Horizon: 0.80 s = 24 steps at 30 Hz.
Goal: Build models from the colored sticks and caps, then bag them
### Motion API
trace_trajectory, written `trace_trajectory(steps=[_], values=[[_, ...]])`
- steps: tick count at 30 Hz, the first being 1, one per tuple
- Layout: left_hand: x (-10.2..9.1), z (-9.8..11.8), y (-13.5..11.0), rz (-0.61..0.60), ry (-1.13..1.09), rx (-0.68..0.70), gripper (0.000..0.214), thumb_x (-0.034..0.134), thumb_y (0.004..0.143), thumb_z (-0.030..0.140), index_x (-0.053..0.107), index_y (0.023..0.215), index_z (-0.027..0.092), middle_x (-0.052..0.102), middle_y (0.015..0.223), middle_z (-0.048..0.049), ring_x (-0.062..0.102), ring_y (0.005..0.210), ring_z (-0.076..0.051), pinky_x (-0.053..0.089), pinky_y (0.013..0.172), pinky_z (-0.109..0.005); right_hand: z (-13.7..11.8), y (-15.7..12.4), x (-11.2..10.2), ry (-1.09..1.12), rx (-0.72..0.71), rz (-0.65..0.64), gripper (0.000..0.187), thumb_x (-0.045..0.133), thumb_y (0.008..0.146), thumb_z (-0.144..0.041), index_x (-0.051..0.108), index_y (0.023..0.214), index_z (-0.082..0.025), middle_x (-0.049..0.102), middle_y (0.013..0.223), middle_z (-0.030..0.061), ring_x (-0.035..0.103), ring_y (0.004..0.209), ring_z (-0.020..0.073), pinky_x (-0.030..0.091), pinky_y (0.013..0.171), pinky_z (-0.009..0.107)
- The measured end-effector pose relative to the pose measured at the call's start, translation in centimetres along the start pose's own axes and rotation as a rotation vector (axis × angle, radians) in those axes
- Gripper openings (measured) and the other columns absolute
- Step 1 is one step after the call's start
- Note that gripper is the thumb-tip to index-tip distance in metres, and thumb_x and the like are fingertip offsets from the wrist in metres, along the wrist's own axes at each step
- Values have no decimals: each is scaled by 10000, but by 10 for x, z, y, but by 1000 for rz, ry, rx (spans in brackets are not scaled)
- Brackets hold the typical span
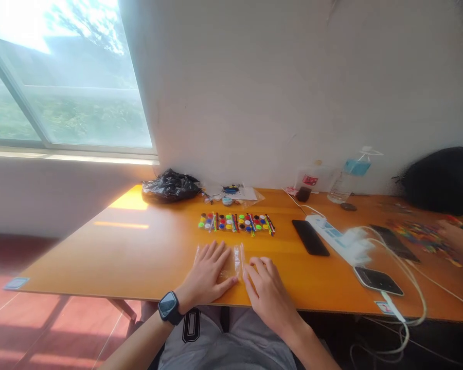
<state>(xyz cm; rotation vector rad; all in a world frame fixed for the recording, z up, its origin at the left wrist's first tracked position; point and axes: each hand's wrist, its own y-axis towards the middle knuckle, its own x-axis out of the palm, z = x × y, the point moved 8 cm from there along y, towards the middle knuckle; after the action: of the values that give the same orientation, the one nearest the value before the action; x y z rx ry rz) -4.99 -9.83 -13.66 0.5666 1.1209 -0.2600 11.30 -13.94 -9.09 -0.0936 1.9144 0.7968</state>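
**Both hands on clear bag, lower centre**

Left hand (210,277) lies flat with fingers spread wide, pressing on a clear plastic bag (238,258) on the orange table (139,257), lower centre of frame. Right hand (264,290) is just beside it, fingers loosely bent and apart, tips touching the bag's right edge, gripping nothing. Smartwatch (168,307) on the left wrist. Row of coloured caps and sticks (237,222) sits above the hands, apart. Black phone (310,237) and power strip (337,236) centre right.
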Motion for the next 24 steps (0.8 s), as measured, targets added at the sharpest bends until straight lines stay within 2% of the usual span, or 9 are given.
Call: trace_trajectory(steps=[3, 5, 10, 15, 19, 21, 24], values=[[-2, 2, -1, 15, 2, -13, 777, 507, 968, 665, 326, 1627, 295, 336, 1678, -106, 267, 1555, -394, 233, 1248, -649, -9, 21, 0, 46, 47, 44, 207, 472, 1030, -184, 655, 1120, -221, 651, 1046, 114, 614, 996, 303, 565, 870, 461], [-3, 4, -1, 24, 7, -19, 771, 542, 957, 637, 344, 1619, 296, 353, 1668, -112, 279, 1547, -401, 230, 1243, -659, -18, 38, -1, 10, 48, 76, 239, 472, 1018, -159, 640, 1184, -198, 649, 1031, 126, 604, 990, 319, 553, 873, 482], [-1, 5, 1, 9, 45, -20, 678, 612, 930, 503, 454, 1562, 313, 389, 1647, -100, 281, 1536, -428, 186, 1245, -686, -50, 63, 20, 154, -178, -103, 226, 463, 993, -69, 633, 1055, -206, 655, 1067, 80, 596, 1033, 249, 518, 972, 411], [-4, 7, 1, -15, 51, -33, 635, 602, 938, 538, 500, 1519, 304, 350, 1668, -105, 278, 1534, -446, 173, 1232, -720, -28, 57, 40, 84, -89, -184, 202, 455, 1006, -87, 625, 969, -188, 667, 1037, 82, 610, 1010, 243, 502, 978, 405], [-7, 7, 0, 9, 43, -38, 674, 564, 960, 586, 428, 1562, 313, 362, 1662, -111, 291, 1531, -436, 177, 1224, -731, -4, 46, 42, 20, 26, -155, 215, 509, 998, -131, 653, 1150, -179, 669, 1190, 118, 592, 1123, 270, 484, 992, 393], [-6, 5, -1, 10, 39, -41, 727, 542, 964, 625, 377, 1595, 302, 348, 1670, -118, 272, 1539, -439, 168, 1222, -738, 5, 42, 41, -40, 98, -146, 275, 508, 989, -128, 653, 1218, -175, 674, 1167, 125, 592, 1095, 282, 485, 958, 395], [-4, 4, -2, 12, 30, -35, 758, 508, 963, 680, 362, 1604, 304, 352, 1669, -114, 267, 1541, -441, 165, 1219, -745, 14, 42, 40, -106, 158, -141, 328, 493, 960, -74, 659, 1223, -178, 674, 1079, 117, 585, 1059, 289, 478, 934, 395]])
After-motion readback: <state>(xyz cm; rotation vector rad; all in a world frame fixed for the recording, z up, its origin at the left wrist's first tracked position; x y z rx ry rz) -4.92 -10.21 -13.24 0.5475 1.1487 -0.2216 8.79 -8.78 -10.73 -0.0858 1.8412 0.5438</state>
